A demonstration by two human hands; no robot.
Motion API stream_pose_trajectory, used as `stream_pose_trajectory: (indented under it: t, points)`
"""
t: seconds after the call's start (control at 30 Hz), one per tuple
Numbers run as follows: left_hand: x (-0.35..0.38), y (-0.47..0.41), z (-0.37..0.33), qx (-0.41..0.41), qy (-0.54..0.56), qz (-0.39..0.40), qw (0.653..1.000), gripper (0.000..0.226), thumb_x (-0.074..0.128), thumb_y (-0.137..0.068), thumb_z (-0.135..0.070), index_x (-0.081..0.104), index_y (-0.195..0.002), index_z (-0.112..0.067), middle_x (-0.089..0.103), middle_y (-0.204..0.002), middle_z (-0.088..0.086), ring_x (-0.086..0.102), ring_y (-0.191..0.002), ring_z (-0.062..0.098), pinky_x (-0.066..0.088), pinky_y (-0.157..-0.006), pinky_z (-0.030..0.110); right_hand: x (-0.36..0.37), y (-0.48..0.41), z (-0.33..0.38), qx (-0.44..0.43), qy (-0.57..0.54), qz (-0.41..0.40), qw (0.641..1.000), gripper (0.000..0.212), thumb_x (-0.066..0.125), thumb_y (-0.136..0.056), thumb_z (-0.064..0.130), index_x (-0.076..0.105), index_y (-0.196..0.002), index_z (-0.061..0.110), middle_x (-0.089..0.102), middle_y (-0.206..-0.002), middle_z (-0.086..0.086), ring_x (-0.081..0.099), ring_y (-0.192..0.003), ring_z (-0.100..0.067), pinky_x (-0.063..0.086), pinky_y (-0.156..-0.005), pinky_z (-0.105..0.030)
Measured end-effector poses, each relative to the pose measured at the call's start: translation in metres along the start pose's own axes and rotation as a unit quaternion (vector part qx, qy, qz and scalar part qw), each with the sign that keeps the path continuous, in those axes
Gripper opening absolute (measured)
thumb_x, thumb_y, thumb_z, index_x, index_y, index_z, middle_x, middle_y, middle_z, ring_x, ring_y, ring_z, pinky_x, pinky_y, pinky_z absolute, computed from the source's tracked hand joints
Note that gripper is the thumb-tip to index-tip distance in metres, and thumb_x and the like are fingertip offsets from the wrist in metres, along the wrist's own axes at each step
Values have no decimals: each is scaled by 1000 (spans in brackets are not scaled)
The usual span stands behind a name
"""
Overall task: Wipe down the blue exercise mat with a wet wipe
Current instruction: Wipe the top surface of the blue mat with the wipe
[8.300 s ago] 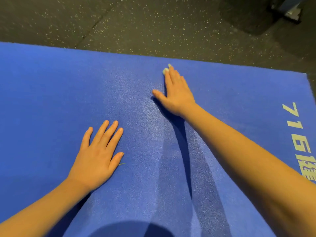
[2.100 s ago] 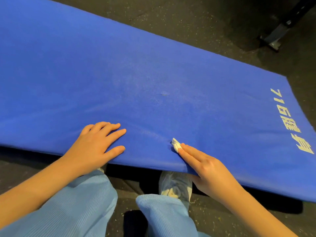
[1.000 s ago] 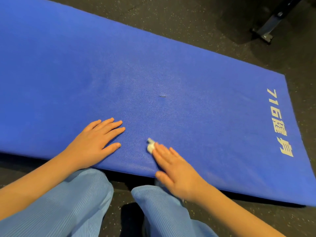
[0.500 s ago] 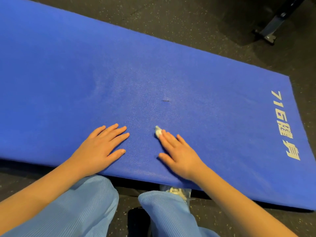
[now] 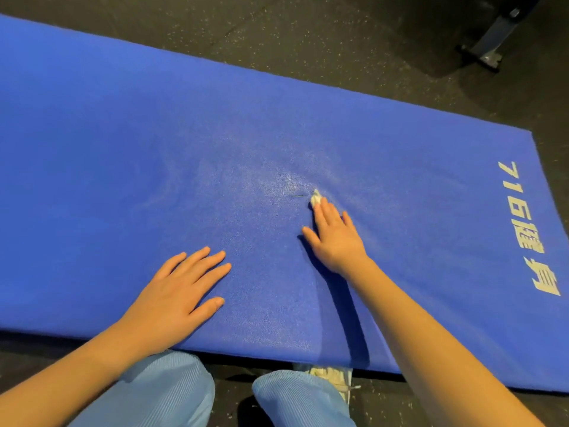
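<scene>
You pushed the wet wipe (image 5: 316,200) up the blue exercise mat (image 5: 123,149), right hand (image 5: 334,238) and left hand (image 5: 178,291) both flat-fingered; mid-wipe, unwiped areas seemed next.

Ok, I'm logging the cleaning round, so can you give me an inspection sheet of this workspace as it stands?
Surface: blue exercise mat lies flat on the dark speckled floor; pale sheen around its middle.
Job's things: wet wipe, balled small, under the fingertips of the right hand, near mid-mat.
Clutter: one thin dark strand on the mat, just left of the wipe.
Hands: right hand presses the wipe with straight fingers; left hand rests flat on the mat's near part.
Cables: nothing seen.
Surroundings: metal frame foot at top right; white lettering on the mat's right end; light blue trousers and a pale shoe at the near edge.
</scene>
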State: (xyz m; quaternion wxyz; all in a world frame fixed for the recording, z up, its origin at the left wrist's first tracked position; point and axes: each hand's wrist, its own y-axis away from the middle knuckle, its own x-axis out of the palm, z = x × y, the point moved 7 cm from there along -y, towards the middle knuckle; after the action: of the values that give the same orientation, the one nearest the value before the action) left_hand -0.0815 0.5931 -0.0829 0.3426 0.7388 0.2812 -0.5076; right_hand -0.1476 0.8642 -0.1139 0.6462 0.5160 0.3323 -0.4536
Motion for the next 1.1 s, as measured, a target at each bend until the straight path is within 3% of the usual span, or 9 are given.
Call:
stream_pose_trajectory:
  t: [0.07, 0.23, 0.33, 0.43, 0.63, 0.7, 0.83, 1.0, 1.1]
  points:
    - [-2, -2, 0, 14, 8, 0, 1000, 59, 21, -99, -59, 45, -142, -26, 38, -151, -7, 25, -141, 13, 6, -114, 30, 0, -8, 17, 14, -58, -18, 998, 72, 30, -99, 52, -2, -155, 19, -13, -161, 7, -7, -148, -14, -1, -120, -38]
    - [3, -32, 20, -16, 32, 2, 999, 76, 1, -91, -70, 25, -150, -30, 13, -158, -12, 2, -146, 8, -3, -116, 32, 12, 14, 50, -164, 6, 15, 986, 74, 28, -98, 57, -3, -154, 20, -11, -160, 6, -4, -148, -14, -4, -118, -35]
    - [5, -43, 23, -31, 9, 11, 999, 74, 3, -94, -66, 34, -148, -27, 24, -157, -6, 13, -145, 14, 6, -114, 39, -2, -19, 18, -92, 22, -8, 995, 72, 15, -94, 59, -3, -154, 23, -11, -160, 9, 0, -149, -14, 2, -120, -41]
    - [5, -42, 19, -26, -13, 9, 1000, 65, 13, -99, -58, 44, -144, -23, 36, -153, -2, 22, -142, 17, 14, -111, 43, -7, -44, 13, 15, -20, -34, 999, 71, 27, -98, 53, -1, -155, 19, -11, -161, 6, -3, -149, -16, 2, -120, -41]
    - [-8, -54, 25, 2, 13, -15, 1000, 64, 17, -98, -59, 50, -138, -22, 44, -147, -3, 26, -138, 14, 13, -111, 35, 10, -21, 45, -180, 32, 39, 982, 87, 5, -82, 68, -4, -154, 21, -9, -161, 3, -2, -149, -16, 3, -121, -40]
    - [-10, -68, 35, -3, 11, -15, 1000, 68, 17, -97, -59, 48, -141, -18, 40, -150, -2, 22, -140, 13, 9, -112, 34, -5, -42, 20, -150, 54, 5, 987, 79, 7, -87, 64, -5, -154, 24, -9, -161, 6, 1, -149, -17, 5, -120, -44]
    - [-5, -89, 50, -42, 7, -9, 999, 74, 11, -96, -62, 42, -145, -15, 31, -154, -2, 14, -143, 13, 5, -115, 38, -19, -71, 5, 23, -2, -55, 998, 74, 29, -98, 54, -5, -154, 17, -13, -161, 5, -6, -148, -17, -5, -119, -39]
    - [-8, -92, 49, -28, 3, -8, 1000, 69, 13, -99, -57, 48, -140, -14, 40, -150, 0, 23, -141, 17, 11, -113, 40, 0, -50, 49, -169, 35, 3, 985, 89, 12, -85, 69, -2, -154, 15, -13, -158, 1, -6, -148, -19, -5, -119, -37]
    - [-15, -111, 61, -2, -9, -12, 1000, 68, 17, -98, -56, 45, -143, -14, 34, -153, 0, 20, -143, 16, 9, -116, 39, -20, -82, 19, -125, 60, -39, 990, 82, 11, -88, 64, 1, -154, 16, -6, -160, 1, 1, -149, -21, 1, -121, -42]
